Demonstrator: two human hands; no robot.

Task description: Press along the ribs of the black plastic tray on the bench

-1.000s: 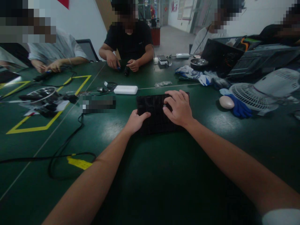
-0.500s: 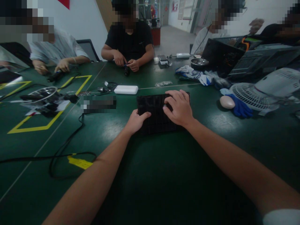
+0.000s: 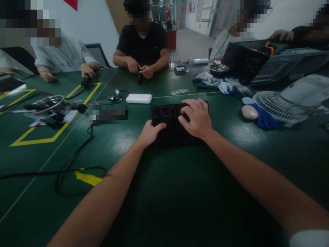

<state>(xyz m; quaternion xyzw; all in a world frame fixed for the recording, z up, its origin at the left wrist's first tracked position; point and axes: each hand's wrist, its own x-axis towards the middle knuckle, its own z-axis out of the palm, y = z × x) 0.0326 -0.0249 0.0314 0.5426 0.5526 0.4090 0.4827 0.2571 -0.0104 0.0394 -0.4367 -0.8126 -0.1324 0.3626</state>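
Note:
A flat black tray (image 3: 168,125) with a grid of small cells lies on the green table (image 3: 167,199) in front of me. My left hand (image 3: 149,133) grips the tray's near left edge, thumb on top and fingers curled under. My right hand (image 3: 196,118) rests on the tray's right half with its fingers bent, the tips pinched on a small pale part that I cannot make out.
A white box (image 3: 138,98) lies beyond the tray. A black cable (image 3: 74,161) loops at the left by a yellow tape mark. A pale oval object (image 3: 249,112), a blue glove (image 3: 263,118) and a white fan (image 3: 285,103) sit at the right. Other people work across the table.
My hands and the tray have hardly moved. The person at the far left has shifted a hand with a black tool rightward along the table.

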